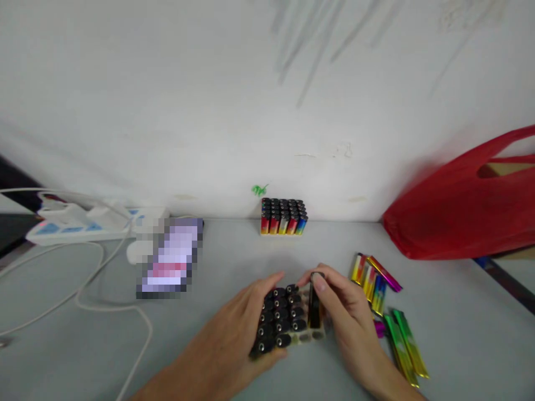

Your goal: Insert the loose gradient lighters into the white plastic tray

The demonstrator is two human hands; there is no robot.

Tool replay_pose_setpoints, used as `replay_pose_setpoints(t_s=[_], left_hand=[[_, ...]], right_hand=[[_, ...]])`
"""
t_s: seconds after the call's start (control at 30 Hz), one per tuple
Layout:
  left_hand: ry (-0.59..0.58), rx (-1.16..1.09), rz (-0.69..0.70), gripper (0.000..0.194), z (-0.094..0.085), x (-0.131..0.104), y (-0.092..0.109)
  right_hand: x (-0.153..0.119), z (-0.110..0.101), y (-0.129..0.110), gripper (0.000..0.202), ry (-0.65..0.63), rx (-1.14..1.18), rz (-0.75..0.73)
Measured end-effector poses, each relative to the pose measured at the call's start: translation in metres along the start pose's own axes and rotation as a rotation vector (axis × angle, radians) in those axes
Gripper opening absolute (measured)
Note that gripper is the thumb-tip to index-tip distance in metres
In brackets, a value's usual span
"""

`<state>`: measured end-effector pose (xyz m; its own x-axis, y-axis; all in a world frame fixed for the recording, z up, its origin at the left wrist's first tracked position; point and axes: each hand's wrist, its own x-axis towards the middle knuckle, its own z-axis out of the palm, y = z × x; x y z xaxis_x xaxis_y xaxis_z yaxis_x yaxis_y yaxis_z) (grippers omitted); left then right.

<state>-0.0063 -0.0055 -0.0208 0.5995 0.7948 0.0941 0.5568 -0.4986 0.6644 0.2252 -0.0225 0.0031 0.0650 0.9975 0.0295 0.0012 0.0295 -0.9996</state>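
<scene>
My left hand (238,323) wraps round the left side of a tray (303,338) that holds several upright pieces with black tops (281,314). Between the thumb and fingers of my right hand (349,312) is one dark, upright lighter-like piece (315,301), over the right part of the tray. Pale slots show in the tray beside and below that piece. Right of my right hand lie several loose colourful pieces (369,284) in red, yellow and blue, and two long green and gold ones (407,345).
A block of upright colourful lighter-like pieces (283,217) stands against the wall. At the left are a blurred-out phone (173,259), a white power strip (83,223) and white cables (140,312). A red bag (463,206) stands at the right.
</scene>
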Motion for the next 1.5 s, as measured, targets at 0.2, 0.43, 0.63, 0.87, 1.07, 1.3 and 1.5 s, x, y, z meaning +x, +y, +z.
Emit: replay_pose_setpoints(t_s=[0.2,0.43,0.63,0.87,1.07,1.3,1.5], left_hand=[[-0.012,-0.025,-0.004,0.117,-0.002,0.000,0.000],[-0.016,-0.029,-0.022,0.113,-0.003,0.001,0.000],[-0.008,-0.010,-0.002,0.115,-0.002,0.002,-0.001],[-0.038,-0.034,-0.038,0.112,-0.002,0.003,0.000],[-0.077,-0.030,-0.064,0.112,-0.005,0.004,0.002],[-0.078,-0.053,-0.075,0.111,-0.006,0.002,0.002],[-0.085,-0.067,-0.093,0.109,-0.007,0.005,0.003]], right_hand=[[0.004,-0.002,0.001,0.045,0.184,0.019,-0.016],[0.005,-0.005,0.002,0.030,0.108,-0.309,-0.201],[0.003,-0.005,0.005,0.026,-0.027,-0.515,-0.306],[0.016,-0.019,0.001,0.029,-0.286,-0.573,-0.242],[0.022,-0.035,-0.010,0.030,-0.444,-0.656,-0.230],[0.020,-0.033,-0.003,0.034,-0.403,-0.694,-0.348],[0.028,-0.038,0.009,0.033,0.214,-1.110,-0.398]])
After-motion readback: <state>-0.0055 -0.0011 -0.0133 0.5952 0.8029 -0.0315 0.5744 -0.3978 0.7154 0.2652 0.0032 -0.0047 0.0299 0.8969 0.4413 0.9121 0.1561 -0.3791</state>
